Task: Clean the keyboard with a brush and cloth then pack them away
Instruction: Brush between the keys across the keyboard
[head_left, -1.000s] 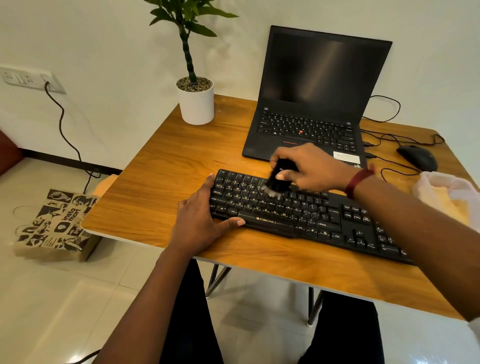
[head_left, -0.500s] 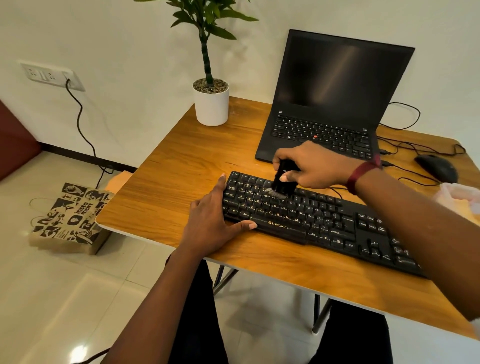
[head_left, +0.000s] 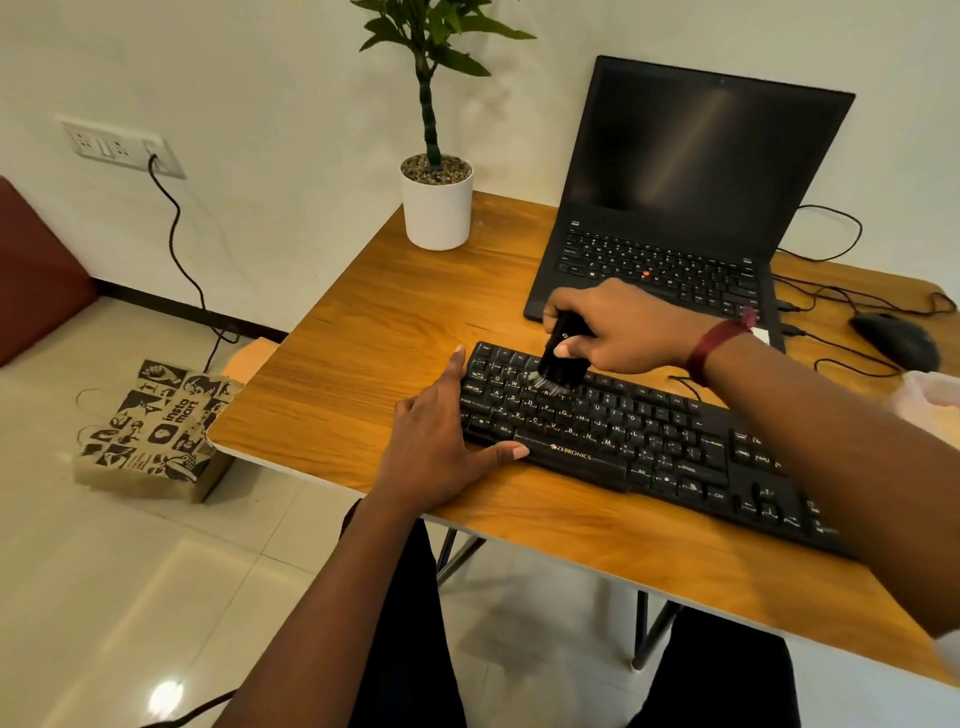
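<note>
While one wooden table (head_left: 363, 332) carries one open laptop (head_left: 701, 156) at the far side and one black keyboard (head_left: 649, 441) nearer, the task is, I judge, in its first part: brushing is under way, while wiping with the cloth and packing remain. Two hands work: the left hand (head_left: 436, 441) lies flat with straight fingers against the keyboard's left end and grips nothing, and the right hand (head_left: 623, 332) curls its fingers round the one small brush (head_left: 558, 358), bristles on the upper left keys. One pale thing (head_left: 930, 400) at the right edge is perhaps the cloth.
</note>
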